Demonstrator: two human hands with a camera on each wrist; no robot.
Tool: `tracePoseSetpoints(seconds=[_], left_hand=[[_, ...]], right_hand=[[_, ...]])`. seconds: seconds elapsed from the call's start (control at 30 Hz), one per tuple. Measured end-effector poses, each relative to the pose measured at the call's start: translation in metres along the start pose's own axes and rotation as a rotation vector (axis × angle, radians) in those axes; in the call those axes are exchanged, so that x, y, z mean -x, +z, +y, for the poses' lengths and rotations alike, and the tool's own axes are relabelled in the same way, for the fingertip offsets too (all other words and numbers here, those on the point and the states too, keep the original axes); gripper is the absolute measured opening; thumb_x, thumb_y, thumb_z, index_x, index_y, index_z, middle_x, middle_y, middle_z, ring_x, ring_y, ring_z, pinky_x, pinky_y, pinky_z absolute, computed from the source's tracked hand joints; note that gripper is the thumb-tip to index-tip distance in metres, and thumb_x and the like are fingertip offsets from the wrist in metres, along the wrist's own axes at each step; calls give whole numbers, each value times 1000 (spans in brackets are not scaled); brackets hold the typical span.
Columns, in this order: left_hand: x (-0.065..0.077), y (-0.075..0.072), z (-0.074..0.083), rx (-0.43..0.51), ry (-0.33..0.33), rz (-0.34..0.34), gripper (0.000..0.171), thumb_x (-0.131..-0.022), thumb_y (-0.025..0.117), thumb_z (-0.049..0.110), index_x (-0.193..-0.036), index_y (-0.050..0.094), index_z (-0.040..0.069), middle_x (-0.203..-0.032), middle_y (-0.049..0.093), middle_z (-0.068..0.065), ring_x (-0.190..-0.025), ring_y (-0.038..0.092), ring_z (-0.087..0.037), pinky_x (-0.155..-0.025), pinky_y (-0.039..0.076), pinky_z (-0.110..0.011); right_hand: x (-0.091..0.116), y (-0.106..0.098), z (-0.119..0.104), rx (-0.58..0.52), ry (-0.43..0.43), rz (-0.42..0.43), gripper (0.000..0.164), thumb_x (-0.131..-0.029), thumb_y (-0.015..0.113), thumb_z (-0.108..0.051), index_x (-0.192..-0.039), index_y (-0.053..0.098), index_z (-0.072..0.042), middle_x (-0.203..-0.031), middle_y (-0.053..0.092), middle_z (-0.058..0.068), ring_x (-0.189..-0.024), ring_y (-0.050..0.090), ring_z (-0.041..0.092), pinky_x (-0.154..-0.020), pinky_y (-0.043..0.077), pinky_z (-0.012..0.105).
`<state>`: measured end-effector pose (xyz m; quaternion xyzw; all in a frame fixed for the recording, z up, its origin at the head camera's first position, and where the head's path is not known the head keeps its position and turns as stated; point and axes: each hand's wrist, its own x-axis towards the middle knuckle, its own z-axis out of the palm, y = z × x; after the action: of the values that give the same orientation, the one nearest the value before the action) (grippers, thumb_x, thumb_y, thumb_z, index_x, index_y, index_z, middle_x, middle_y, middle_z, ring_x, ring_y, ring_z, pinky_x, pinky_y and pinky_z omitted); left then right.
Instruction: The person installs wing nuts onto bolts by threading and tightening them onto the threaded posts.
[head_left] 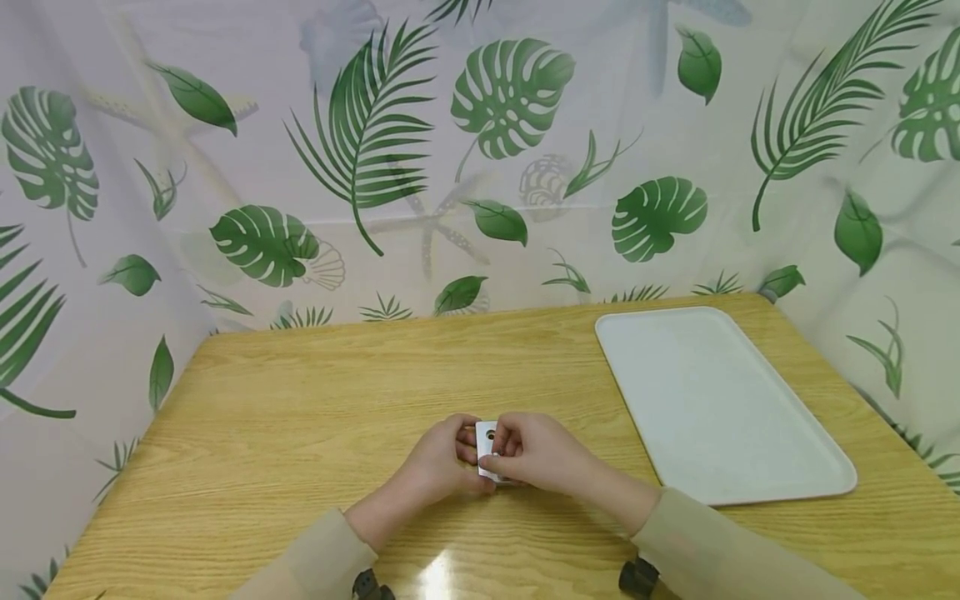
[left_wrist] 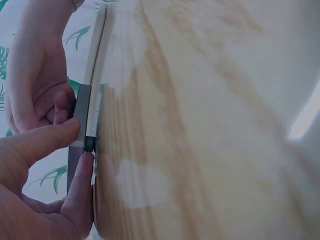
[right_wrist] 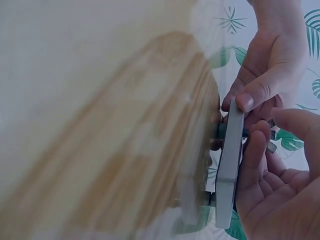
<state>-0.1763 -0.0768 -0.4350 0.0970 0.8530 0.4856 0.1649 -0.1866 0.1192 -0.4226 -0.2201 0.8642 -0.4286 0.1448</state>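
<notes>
A small white rectangular plate [head_left: 483,450] is held just above the table, with a round brass-coloured hole near its far end. My left hand [head_left: 438,460] grips it by its left side, thumb at the near edge. My right hand [head_left: 542,452] is over its right part, fingers curled. The right wrist view shows the plate [right_wrist: 230,155] edge-on, with short dark posts [right_wrist: 207,198] under it and small metal bolts [right_wrist: 271,147] standing out on top. Right thumb and index finger are at these bolts, seeming to pinch one; the fingertips partly hide it.
A large white tray [head_left: 720,400] lies on the right of the wooden table [head_left: 337,392]. A leaf-patterned cloth [head_left: 420,167] hangs behind the table and along both sides. Bright light reflects off the table near its front.
</notes>
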Motion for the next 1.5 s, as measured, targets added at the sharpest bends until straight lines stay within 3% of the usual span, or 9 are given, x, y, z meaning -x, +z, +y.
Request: tracePoseSetpoints(seconds=[0.17,0.43,0.57,0.67,0.73,1.0,1.23,1.5], left_hand=[[1,1,0,-2,-1,-4,85,-75,95,1,-148,51,-5,-117,68,-12,-97,66,-17,-89,60,-36],[0,1,1,3,-7,5,85,-75,95,1,-147,51,-6,-117,69,-12,-98,65,-18,-89,59,-35],[0,1,0,10,-2,6,85,-74,94,0,-147,51,-7,-117,69,-13,-98,66,-18,-89,60,-34],[0,1,0,4,-1,4,84,-75,94,0,-147,51,-7,-118,68,-13,-99,66,-19,-88,60,-34],[0,1,-1,-1,-1,3,84,-75,94,1,-147,51,-7,-119,68,-14,-100,67,-20,-88,60,-34],[0,1,-2,-14,4,3,84,-76,94,2,-148,51,-6,-117,68,-13,-100,67,-20,-88,60,-35],[0,1,-2,4,3,-2,85,-76,94,0,-148,50,-7,-119,68,-14,-99,66,-19,-89,60,-35],[0,0,-1,-6,-3,3,85,-75,94,0,-148,50,-7,-117,68,-13,-98,66,-19,-88,60,-35]], right_hand=[[0,2,-2,12,47,10,30,-97,78,-22,-78,59,-9,-53,56,-5,-46,54,6,-47,40,21],[6,-1,0,5,56,10,28,-98,76,-25,-81,61,-9,-56,57,-4,-46,54,7,-47,39,21],[8,-2,-1,-11,23,11,19,-97,76,-21,-99,65,-6,-67,63,-2,-53,55,7,-51,43,22],[8,-2,0,-24,-36,1,26,-95,74,-13,-116,65,-1,-77,67,1,-60,56,6,-56,46,21],[7,-2,0,-21,-71,-7,28,-92,71,-7,-119,67,0,-80,67,1,-64,55,5,-59,47,20],[6,-2,6,-18,-93,-22,22,-88,68,-2,-110,72,-2,-81,65,-1,-66,55,3,-62,48,18],[4,-2,6,-25,-56,-24,15,-91,77,-11,-103,70,-5,-79,67,-1,-67,59,6,-63,50,20],[5,1,-2,103,-11,48,24,-94,80,-24,-83,63,-11,-69,60,-4,-62,52,7,-55,42,20]])
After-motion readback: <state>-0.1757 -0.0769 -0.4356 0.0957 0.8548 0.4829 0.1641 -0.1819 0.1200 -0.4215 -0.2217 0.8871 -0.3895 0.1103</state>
